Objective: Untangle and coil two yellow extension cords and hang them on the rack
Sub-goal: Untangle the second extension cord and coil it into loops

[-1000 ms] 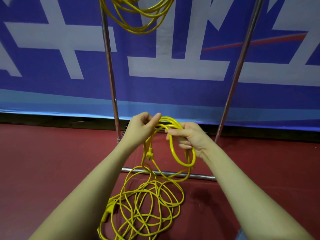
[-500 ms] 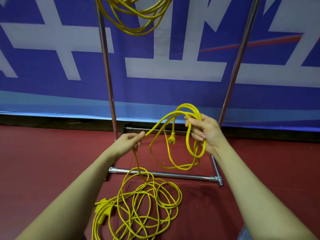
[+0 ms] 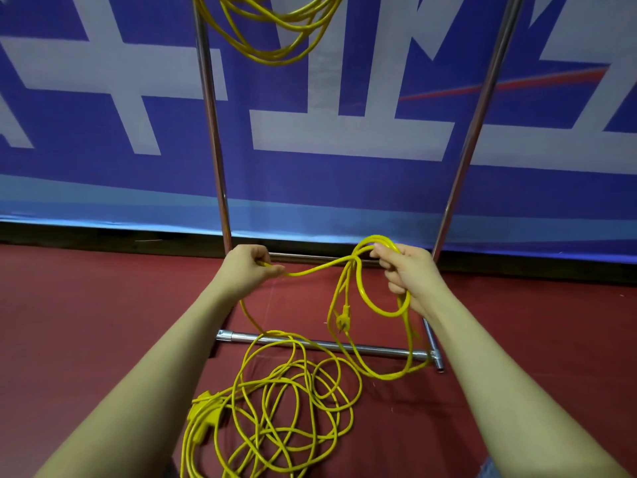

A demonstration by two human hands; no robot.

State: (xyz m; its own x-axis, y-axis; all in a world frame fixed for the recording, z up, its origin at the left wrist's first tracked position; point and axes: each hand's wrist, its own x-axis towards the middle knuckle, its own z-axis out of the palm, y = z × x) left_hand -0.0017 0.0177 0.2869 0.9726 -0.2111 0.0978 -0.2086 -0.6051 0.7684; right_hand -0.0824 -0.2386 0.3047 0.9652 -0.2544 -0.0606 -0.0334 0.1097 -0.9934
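A yellow extension cord lies in a loose tangle on the red floor, its socket block at the lower left. My right hand grips a few coiled loops of it, and the plug dangles below them. My left hand pinches the strand that runs from the coil down to the tangle. A second yellow cord hangs coiled at the top of the chrome rack.
The rack's base bar lies on the floor under the held cord, and its right upright leans by my right hand. A blue and white banner stands behind the rack. Red floor spreads on both sides.
My hands have drawn apart from each other, the left to the left and the right to the right. The strand between them has stretched out and the coil hangs lower with the plug.
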